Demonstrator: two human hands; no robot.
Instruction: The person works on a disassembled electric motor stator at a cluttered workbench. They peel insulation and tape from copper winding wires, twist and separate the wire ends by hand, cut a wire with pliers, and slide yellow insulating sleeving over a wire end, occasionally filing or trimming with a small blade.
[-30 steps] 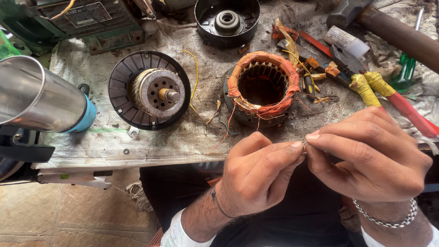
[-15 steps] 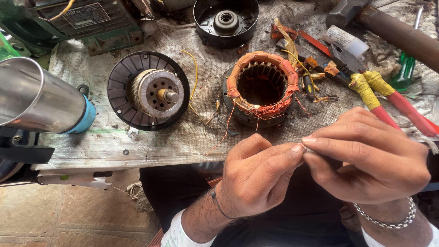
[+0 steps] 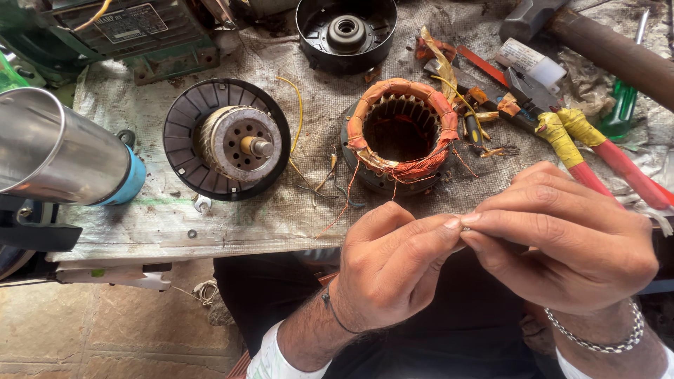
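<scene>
Both hands meet in front of the person's lap, just off the near edge of the tabletop (image 3: 210, 224): the left hand (image 3: 393, 270) and the right hand (image 3: 569, 242) each pinch thumb against forefinger, tips touching, closed on something very fine between them, probably a strand of wire, though it is too thin to make out. A thin copper wire (image 3: 337, 214) trails off the stator (image 3: 401, 137), which sits on the tabletop just beyond the hands with its orange-taped copper winding facing up, so its leads are close to reach. To its left the rotor (image 3: 228, 140) lies in a black finned cover with its shaft pointing up, and a second black end cover (image 3: 345, 31) rests farther back. Pliers with yellow-taped, red handles (image 3: 583, 144) lie to the right of the stator, handles toward the right hand, beside a green screwdriver (image 3: 621, 112) and a hammer (image 3: 597, 42). A shiny metal cylinder with a blue end (image 3: 60, 151) lies on its side at the left. On the green motor housing (image 3: 133, 35) at the back left sits a rectangular grey nameplate; a small white label-wrapped roll (image 3: 530, 60) lies near the hammer.
</scene>
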